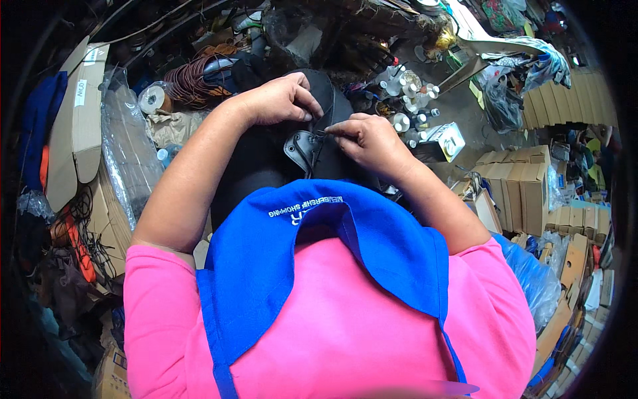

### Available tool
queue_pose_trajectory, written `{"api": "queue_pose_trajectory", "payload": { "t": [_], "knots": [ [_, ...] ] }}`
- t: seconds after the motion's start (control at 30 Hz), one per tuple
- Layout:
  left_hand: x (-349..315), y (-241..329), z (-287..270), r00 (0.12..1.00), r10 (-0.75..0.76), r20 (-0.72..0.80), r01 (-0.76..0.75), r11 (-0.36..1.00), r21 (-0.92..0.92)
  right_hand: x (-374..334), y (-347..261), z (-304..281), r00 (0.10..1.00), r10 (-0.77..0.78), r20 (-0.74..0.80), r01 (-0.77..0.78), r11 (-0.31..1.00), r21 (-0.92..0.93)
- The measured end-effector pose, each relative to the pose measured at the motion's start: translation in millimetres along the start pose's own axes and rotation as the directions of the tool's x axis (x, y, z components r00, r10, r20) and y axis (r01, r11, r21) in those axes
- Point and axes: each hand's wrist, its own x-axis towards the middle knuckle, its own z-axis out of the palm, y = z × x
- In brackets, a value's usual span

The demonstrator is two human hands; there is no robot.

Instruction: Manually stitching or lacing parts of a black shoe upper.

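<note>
A black leather shoe piece (pixel 302 151) with a row of metal eyelets lies over my lap, below a larger rounded black part (pixel 323 86). My left hand (pixel 282 101) reaches in from the left, its thumb and fingers closed at the edge of the black part. From the right, my right hand (pixel 369 141) pinches close to the top of the eyelet piece. Between the two hands runs something thin and dark; its kind is too small to make out. The fingertips of both hands nearly meet.
Brown cord coils (pixel 199 83) and a thread spool (pixel 151 100) lie left of my arm. Several white-capped bottles (pixel 412 90) and a square tin (pixel 444 141) stand right of my hands. Cardboard boxes (pixel 522 183) are stacked further right; a cardboard sheet (pixel 83 126) leans left.
</note>
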Motion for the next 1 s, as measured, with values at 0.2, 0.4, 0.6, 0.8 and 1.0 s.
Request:
{"api": "queue_pose_trajectory", "payload": {
  "t": [0.2, 0.4, 0.6, 0.8, 1.0],
  "knots": [
    [0, 0, 2, 1.0, 0.009, -0.012, -0.009, 1.0, -0.001, 4, 6, -4, 1.0, -0.003, 0.016, 0.002, 1.0, 0.019],
    [-2, -4, 1, 1.0, 0.025, -0.004, -0.025, 0.999, 0.028, 12, 11, -9, 0.993, -0.061, 0.105, 0.062, 0.998, -0.011],
    [-2, -7, 5, 0.996, 0.082, -0.037, -0.08, 0.995, 0.058, 16, 37, 4, 0.988, 0.027, 0.155, -0.084, 0.923, 0.375],
    [-6, 2, 7, 0.992, 0.052, -0.111, -0.039, 0.993, 0.114, 24, 12, 20, 0.999, -0.011, -0.039, 0.018, 0.984, 0.18],
    [-65, 27, 2, 0.916, -0.109, -0.387, 0.255, 0.901, 0.35, 10, 24, 17, 0.988, -0.121, -0.101, 0.134, 0.981, 0.142]
  ]
}}
